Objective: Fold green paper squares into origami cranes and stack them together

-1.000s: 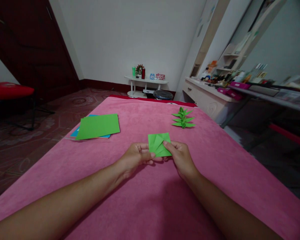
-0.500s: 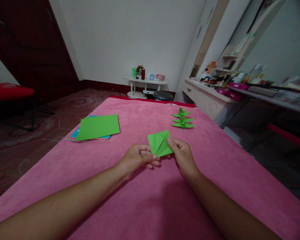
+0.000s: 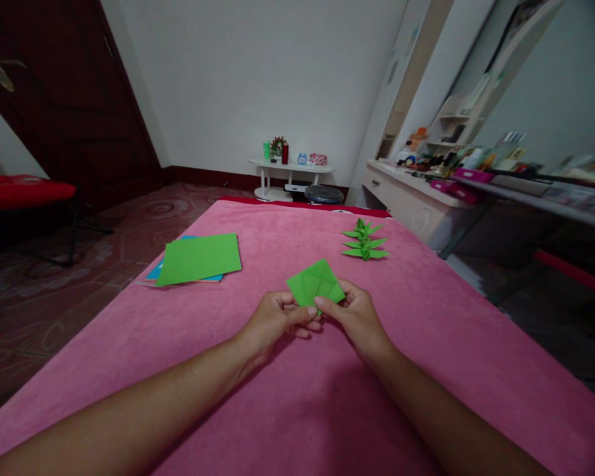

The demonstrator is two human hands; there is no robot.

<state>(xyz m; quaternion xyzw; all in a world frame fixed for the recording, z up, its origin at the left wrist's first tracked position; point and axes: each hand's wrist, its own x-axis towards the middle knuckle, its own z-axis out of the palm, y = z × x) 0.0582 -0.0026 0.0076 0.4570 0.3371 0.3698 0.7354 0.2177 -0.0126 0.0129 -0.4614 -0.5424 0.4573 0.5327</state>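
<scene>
A small folded square of green paper (image 3: 315, 285) is held just above the pink cloth (image 3: 287, 396), one corner pointing away from me. My left hand (image 3: 276, 320) pinches its near left edge with curled fingers. My right hand (image 3: 357, 316) pinches its near right corner, thumb on top. Both hands meet at the paper's near corner.
A stack of flat sheets (image 3: 198, 258), green over blue, lies at the left of the cloth. Finished green folded figures (image 3: 363, 241) sit at the far right. Beyond stand a small white table (image 3: 288, 173), a dresser with clutter (image 3: 416, 192) and a red chair (image 3: 20, 198).
The folded paper has turned in my hands, from edge-on to corner pointing away. My right hand slid down to its near corner, closer to the left hand.
</scene>
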